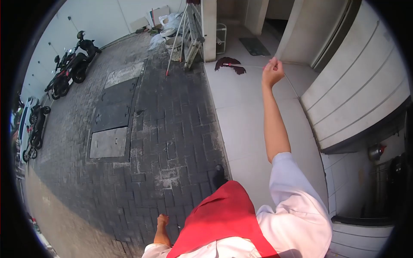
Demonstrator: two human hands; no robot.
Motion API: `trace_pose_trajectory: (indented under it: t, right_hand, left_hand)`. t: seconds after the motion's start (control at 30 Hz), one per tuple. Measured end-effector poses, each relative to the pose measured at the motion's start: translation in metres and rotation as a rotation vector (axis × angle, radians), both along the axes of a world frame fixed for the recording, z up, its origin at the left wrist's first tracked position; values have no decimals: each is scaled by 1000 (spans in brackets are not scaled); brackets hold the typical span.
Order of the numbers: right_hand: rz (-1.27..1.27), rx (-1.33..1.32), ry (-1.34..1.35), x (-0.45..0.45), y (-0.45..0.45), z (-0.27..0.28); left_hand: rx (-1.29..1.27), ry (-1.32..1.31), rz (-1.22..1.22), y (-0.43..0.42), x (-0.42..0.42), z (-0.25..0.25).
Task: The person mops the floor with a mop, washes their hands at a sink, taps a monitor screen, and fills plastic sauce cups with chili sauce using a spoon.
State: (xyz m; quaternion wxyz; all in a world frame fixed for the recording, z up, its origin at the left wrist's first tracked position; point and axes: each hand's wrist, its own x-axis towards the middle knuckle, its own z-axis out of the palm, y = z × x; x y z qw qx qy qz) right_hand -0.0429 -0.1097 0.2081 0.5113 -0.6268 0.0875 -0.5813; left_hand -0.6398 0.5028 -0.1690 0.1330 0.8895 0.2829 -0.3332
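Note:
My right arm reaches forward, and my right hand (273, 72) is closed around the pale, thin handle of a mop. The dark red mop head (231, 65) lies spread on the light tiled floor, left of that hand. A length of handle also shows beyond the hand, running down to the right toward the wall. My left hand (162, 220) hangs low beside the red apron (223, 210), over the paving. Its fingers look curled, with nothing visible in them.
A folded ladder (193, 41), buckets (173, 42) and a pole (174, 47) stand near the doorway. A dark mat (254, 46) lies inside. Motorbikes (71, 71) are parked at left on dark paving (172, 124). A panelled white wall (357, 81) borders the right side.

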Motion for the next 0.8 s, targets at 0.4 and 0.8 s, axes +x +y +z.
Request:
trace_pose_trajectory:
  t: [0.4, 0.8]
  right_hand:
    - [473, -96, -76, 170, 54, 24]
    - [252, 4, 156, -320, 39, 149]
  left_hand:
    - [-577, -837, -548, -175, 569, 137]
    - [-951, -635, -1557, -534, 705, 188]
